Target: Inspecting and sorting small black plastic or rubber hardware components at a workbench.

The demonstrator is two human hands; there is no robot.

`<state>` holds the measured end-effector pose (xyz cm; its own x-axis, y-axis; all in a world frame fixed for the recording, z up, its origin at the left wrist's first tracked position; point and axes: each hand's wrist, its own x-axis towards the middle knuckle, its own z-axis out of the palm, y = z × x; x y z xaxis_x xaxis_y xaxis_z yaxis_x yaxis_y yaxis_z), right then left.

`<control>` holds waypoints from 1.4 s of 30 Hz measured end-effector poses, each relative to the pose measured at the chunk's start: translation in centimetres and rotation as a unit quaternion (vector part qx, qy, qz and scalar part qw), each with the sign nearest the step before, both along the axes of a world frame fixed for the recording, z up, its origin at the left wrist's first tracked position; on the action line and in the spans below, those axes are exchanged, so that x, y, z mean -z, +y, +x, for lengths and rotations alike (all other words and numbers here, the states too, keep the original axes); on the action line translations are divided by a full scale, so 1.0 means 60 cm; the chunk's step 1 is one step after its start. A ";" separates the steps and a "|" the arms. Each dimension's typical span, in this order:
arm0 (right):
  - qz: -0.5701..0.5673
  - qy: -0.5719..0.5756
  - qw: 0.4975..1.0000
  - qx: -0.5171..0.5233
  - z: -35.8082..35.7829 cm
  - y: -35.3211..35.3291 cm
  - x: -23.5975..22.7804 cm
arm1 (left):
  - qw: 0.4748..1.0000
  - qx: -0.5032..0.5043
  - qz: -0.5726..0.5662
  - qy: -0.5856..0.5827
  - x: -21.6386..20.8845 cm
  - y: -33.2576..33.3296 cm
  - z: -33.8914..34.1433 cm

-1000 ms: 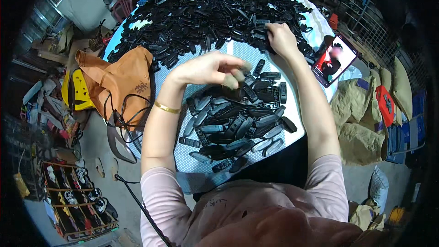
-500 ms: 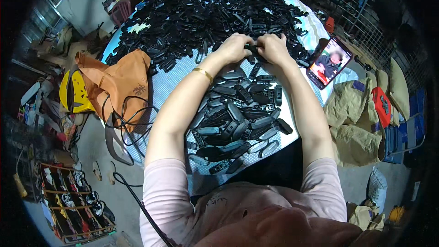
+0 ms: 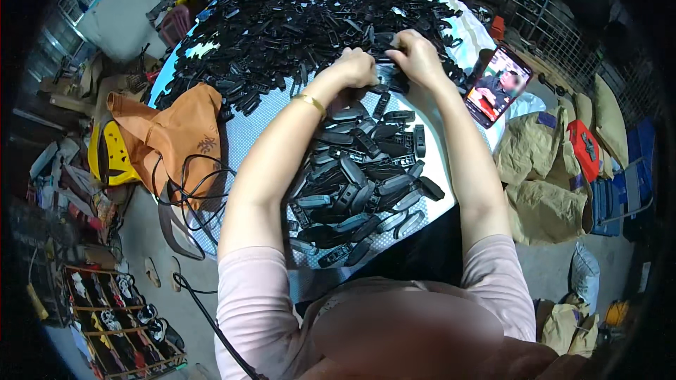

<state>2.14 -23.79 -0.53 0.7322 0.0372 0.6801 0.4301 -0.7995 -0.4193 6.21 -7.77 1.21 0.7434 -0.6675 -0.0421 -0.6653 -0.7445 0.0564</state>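
A broad heap of small, elongated black plastic parts (image 3: 282, 28) covers the far side of the table. Closer to me lies a second, smaller pile of black and grey plastic parts (image 3: 359, 176), between my forearms. At the near edge of the big heap, my left hand (image 3: 356, 69) is closed, its fingertips curled down; whatever they hold is hidden. To its right, my right hand (image 3: 421, 58) has thumb and fingers bent around a dark plastic part (image 3: 384, 39) at the heap's edge. A small gap separates the two hands.
A lit phone (image 3: 498, 86) stands at the table's right edge. On the left lie an orange-brown bag (image 3: 176, 130) and a looped black cable (image 3: 184, 186). Brown paper sacks (image 3: 546, 204) stand to the right. A shoe rack (image 3: 120, 320) is on the floor at lower left.
My hands were close together over the near edge of the heap and have now moved apart. My right hand has shifted farther out; my left stays near the same spot.
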 end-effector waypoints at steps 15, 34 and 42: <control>0.399 0.287 0.835 -0.248 -0.038 0.128 -0.005 | 0.584 -0.156 -0.685 0.407 -0.006 0.128 -0.086; 0.170 0.005 0.978 -0.122 -0.065 0.164 0.001 | 0.628 -0.119 -0.722 0.266 -0.011 0.122 -0.126; 0.262 0.282 0.869 -0.310 -0.072 0.147 -0.017 | 0.702 -0.027 -0.649 0.292 -0.031 0.153 -0.117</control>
